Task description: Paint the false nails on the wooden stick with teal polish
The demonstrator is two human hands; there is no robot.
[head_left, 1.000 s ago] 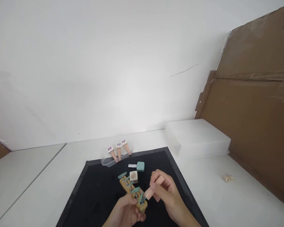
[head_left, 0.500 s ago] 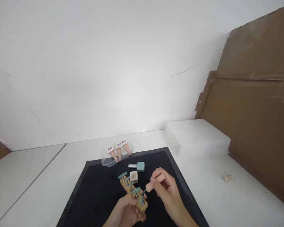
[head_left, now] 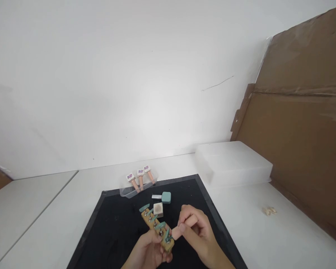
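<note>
My left hand is closed around the near end of a wooden nail-tip stand. Several green false nails sit on metal posts along the stand. Between the thumb and fingers of my right hand is a nail polish brush with a pink cap handle. Its bristle end reaches the nearest false nail; the tip itself is partly hidden there. Just beyond the stand is an open white square bottle, and behind that lies a green bottle with a pale cap.
A black mat covers the work area on the white table. A clear tray at its back edge holds several pink-handled polish bottles. A translucent box stands back right, near cardboard. Small beige loops lie right.
My right hand has lowered slightly, bringing the brush handle down closer to the nearest false nail and flatter. The left hand and stand have barely shifted.
</note>
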